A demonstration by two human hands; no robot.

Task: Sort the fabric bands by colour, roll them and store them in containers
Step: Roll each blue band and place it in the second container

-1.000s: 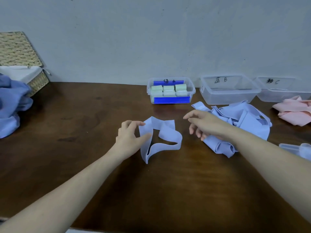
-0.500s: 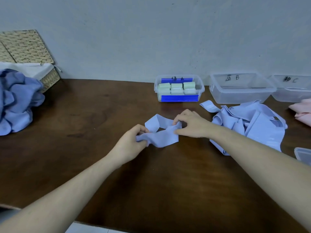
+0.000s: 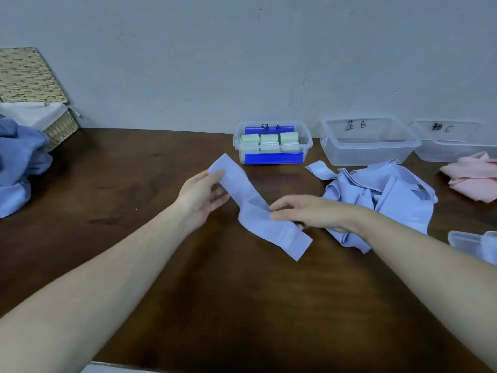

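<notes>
Head view, item: blue band point(image 3: 258, 211), crumpled a moment ago, now drawn flat mid-table between our left hand point(image 3: 200, 196) pinching its far end and right hand point(image 3: 304, 212) pinching its middle — ready for rolling.

Head camera looks forward and down, close over the wooden table point(image 3: 134, 184).
</notes>
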